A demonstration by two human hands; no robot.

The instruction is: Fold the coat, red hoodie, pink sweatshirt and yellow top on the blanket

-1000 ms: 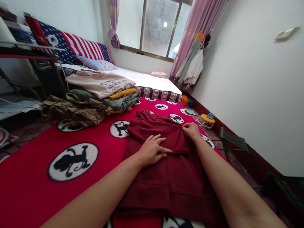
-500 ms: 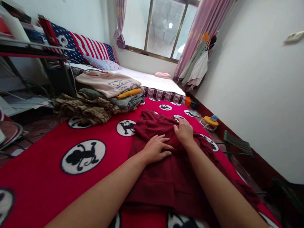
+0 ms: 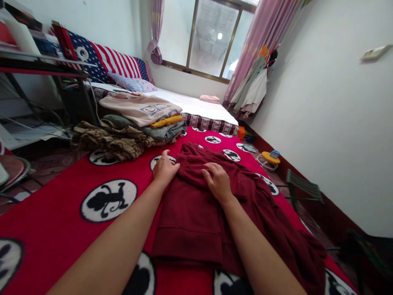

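A maroon sweatshirt (image 3: 190, 221) lies partly folded on a red blanket (image 3: 147, 229) printed with black figures in white circles. Its wide hem band faces me, and loose fabric spreads toward the lower right. At the upper left edge of the garment is my left hand (image 3: 166, 169), fingers apart, the thumb by the cloth. My right hand (image 3: 217, 182) rests over the middle of the sweatshirt with its fingers loosely bent and the thumb apart. Neither hand visibly grips the fabric.
Folded clothes are stacked at the back left, a pale printed shirt (image 3: 141, 107) on top. Behind stands a bed (image 3: 190, 104) below a window. A desk (image 3: 46, 61) is on the left. A yellow stool (image 3: 270, 157) and a dark folding stool (image 3: 303, 186) stand along the right wall.
My left hand has moved left from the middle of the sweatshirt to its edge. My right hand has shifted left and toward me. The folded part now lies a little further left.
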